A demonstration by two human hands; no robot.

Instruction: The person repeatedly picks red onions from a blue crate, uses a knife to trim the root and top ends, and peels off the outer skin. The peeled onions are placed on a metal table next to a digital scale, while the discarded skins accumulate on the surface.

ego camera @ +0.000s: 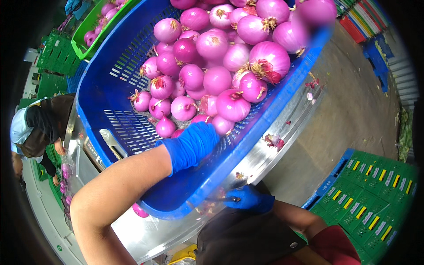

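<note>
A large blue plastic basket with slotted walls holds many red onions, several with dry roots. My left hand, in a blue glove, reaches into the basket's near part. Its back faces the camera beside an onion; its fingers are hidden, so its grip cannot be told. Outside the near rim, close to my apron, my gloved right hand is closed on a slim metal cutting tool, a knife or scissors. The tool points left. One onion lies under the basket's near left corner.
The basket stands on a metal table with onion skins along its edge. Stacked green crates stand at the right. A green basket of onions is at upper left. Another person works at the left beside bagged onions.
</note>
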